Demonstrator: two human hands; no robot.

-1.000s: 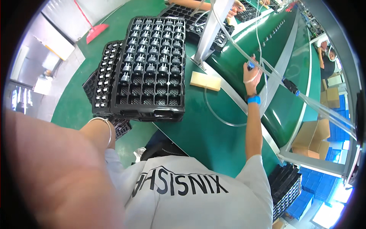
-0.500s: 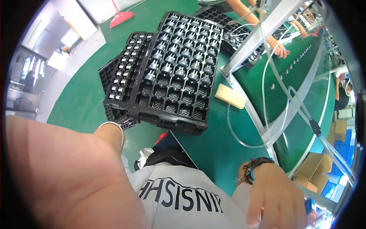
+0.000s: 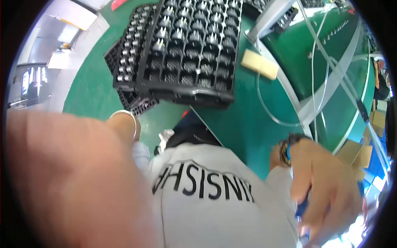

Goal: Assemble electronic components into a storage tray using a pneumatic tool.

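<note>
Close up at the lower left, my left hand (image 3: 78, 177) is a large smeared shape, a white bangle (image 3: 129, 115) at its wrist. Its fingers cannot be made out. My right hand (image 3: 328, 190) hangs at the lower right, with a dark beaded bracelet (image 3: 285, 151) on the wrist. Its fingers are bent and drawn together; whatever they hold is hidden, though something dark blue shows beneath. Ahead of both hands lies a black compartment tray (image 3: 190, 93) with rows of black plug-like parts with metal prongs; its nearest rows show bare pockets.
Beside it on the left, another black tray (image 3: 133, 49) carries small silver cylinders. A pale yellow block (image 3: 259, 64) lies on the green table (image 3: 248, 111), near a metal frame bar (image 3: 285, 93) and a clear hose (image 3: 271, 120). Cardboard boxes (image 3: 351, 155) stand at the right.
The trays and block sit higher in the picture, and the other person's hands have left it. My right hand appears farther right, its fingers more spread. My left hand is more blurred.
</note>
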